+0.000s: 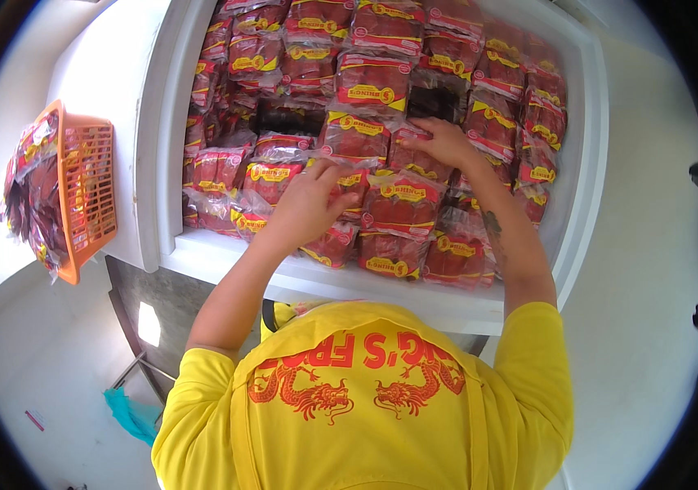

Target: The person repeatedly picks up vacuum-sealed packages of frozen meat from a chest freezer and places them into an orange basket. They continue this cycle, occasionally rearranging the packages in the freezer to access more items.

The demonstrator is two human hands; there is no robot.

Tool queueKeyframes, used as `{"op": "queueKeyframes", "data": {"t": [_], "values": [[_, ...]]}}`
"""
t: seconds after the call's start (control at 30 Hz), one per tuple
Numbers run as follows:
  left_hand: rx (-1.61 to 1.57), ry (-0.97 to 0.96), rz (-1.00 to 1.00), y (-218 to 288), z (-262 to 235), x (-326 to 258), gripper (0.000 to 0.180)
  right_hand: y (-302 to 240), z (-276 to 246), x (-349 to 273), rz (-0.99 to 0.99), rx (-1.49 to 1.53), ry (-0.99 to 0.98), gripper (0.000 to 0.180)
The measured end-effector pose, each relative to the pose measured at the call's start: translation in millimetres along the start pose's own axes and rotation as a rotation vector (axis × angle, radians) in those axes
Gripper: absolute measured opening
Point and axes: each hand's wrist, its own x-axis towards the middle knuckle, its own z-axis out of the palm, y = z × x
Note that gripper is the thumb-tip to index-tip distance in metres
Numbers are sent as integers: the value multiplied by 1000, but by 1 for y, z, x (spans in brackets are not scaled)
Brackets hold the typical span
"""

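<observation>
- The left hand (309,202) lies curled over a packet of red meat (347,184) in the middle of the freezer (171,122); its fingers bend down around the packet's top edge and grip it; the packet sits among others in the front rows, near the front wall.
- The right hand (445,140) lies flat and spread on a second packet (414,157) just behind and to the right; fingers extended, pressing on it rather than closed around it; whether it has a grip I cannot tell.
- Packets crowd both hands on every side, stacked and overlapping up to the rim; a dark gap (434,102) between them opens just above the right hand.
- The packets are clear crinkly plastic, shiny, with red contents and yellow-and-red labels; soft, pillow-like shapes.
- The freezer is a white chest with smooth, thick, rounded walls.
- An orange plastic basket (87,192) with a grid wall rests on the freezer's left ledge, well apart from the hands; more of the same packets (32,196) spill from it.
- Below, a yellow shirt (365,408) with red print; pale floor around.
</observation>
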Motion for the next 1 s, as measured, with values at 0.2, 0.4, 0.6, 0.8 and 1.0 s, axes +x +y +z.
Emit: {"op": "queueKeyframes", "data": {"t": [0.2,0.4,0.6,0.8,1.0], "values": [[31,51,-187,-21,-32,-59,36,-2,-27,-11,-12,313,217,56],[-12,165,-335,-47,-92,-131,35,-42,-63,-23,-116,351,328,39],[-126,646,-209,-76,-196,-214,26,-170,-60,-11,-316,407,410,26],[-14,1194,-357,-135,-326,-307,29,-366,-28,13,-733,356,357,22],[540,950,-571,-212,-377,-347,83,-548,30,79,-918,315,228,40]]}}
